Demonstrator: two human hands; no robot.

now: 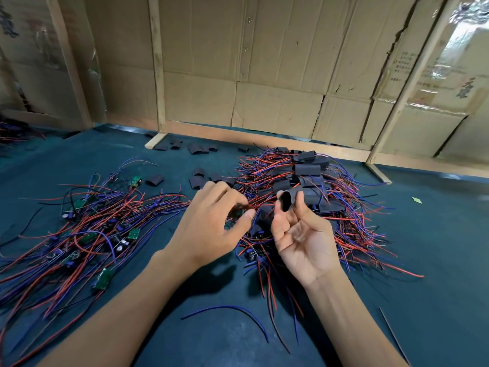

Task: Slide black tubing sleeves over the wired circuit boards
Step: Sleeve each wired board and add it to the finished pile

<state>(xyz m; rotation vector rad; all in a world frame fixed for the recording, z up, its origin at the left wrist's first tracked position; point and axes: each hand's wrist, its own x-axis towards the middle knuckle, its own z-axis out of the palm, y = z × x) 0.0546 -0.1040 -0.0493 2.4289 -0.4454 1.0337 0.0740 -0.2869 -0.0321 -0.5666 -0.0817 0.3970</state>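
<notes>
Now the right hand (299, 234) pinches an open black sleeve (291, 198) just beside the left hand (211, 223), whose curled fingers seem to grip a wired board (238, 211), so threading likely comes next.

Both forearms bare, reaching forward, converging. Left hand (211, 223) palm down, knuckles up, fingers curled, thumb tip meeting the fingertips in a pinch. Right hand (299, 229) palm up, wrist turned out; thumb and forefinger raised in a pinching grip, remaining fingers loosely curled.
</notes>
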